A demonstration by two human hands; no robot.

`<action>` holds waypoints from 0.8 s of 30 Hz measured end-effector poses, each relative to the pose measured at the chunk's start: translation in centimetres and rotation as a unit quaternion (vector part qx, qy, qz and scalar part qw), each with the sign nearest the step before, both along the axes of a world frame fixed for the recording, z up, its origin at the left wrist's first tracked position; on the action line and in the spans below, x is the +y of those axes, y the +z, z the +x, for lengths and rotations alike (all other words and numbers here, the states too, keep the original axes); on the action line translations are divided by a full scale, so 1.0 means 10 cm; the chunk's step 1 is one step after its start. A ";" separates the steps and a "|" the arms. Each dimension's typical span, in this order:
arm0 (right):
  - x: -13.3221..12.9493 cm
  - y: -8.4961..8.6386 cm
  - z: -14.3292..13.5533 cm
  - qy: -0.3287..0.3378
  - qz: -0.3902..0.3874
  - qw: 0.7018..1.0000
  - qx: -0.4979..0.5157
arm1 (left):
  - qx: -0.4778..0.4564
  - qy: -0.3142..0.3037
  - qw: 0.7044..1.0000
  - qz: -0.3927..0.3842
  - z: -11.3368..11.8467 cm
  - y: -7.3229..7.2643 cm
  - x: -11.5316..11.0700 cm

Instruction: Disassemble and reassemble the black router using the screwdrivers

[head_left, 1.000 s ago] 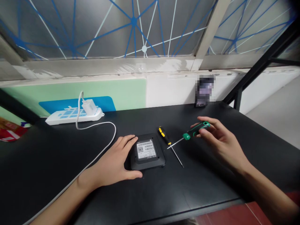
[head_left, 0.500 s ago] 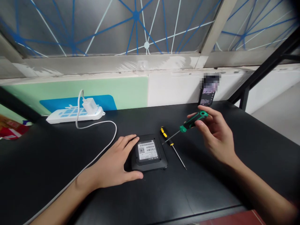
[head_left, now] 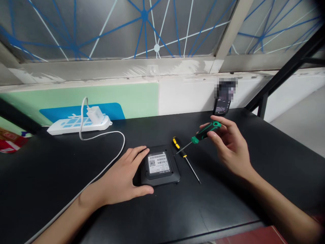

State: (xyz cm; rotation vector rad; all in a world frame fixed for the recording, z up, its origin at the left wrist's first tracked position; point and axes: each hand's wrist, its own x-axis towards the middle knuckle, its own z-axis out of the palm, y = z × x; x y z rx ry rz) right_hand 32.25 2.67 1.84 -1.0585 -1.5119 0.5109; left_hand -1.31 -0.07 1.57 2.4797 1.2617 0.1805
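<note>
A flat black electronic device (head_left: 175, 177) lies on the desk with a white barcode label (head_left: 158, 162) facing up. My left hand (head_left: 124, 179) steadies it from the left, fingertips at its upper left corner and thumb by its near edge. In my right hand (head_left: 232, 147) is a screwdriver with a green and black handle (head_left: 206, 132), held between thumb and fingers. The shaft slants down left, its tip close to the device's right edge; whether they touch I cannot tell. A second screwdriver, black and yellow (head_left: 179, 146), lies just right of the device, beneath that shaft.
A white power strip (head_left: 76, 125) with a charger (head_left: 94, 114) sits at the back left. Its white cable (head_left: 111, 162) runs past my left arm. A phone (head_left: 222, 105) leans on the wall at the back right. Red packaging (head_left: 11, 140) lies far left.
The view has shifted slightly, so everything appears a little further left. Both hands keep nearly the same pose, and the green screwdriver stays beside the device.
</note>
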 end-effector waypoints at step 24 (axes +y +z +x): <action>0.08 0.40 0.16 0.059 -0.097 0.982 -0.153 | -0.023 0.012 0.999 -0.035 0.00 0.01 0.02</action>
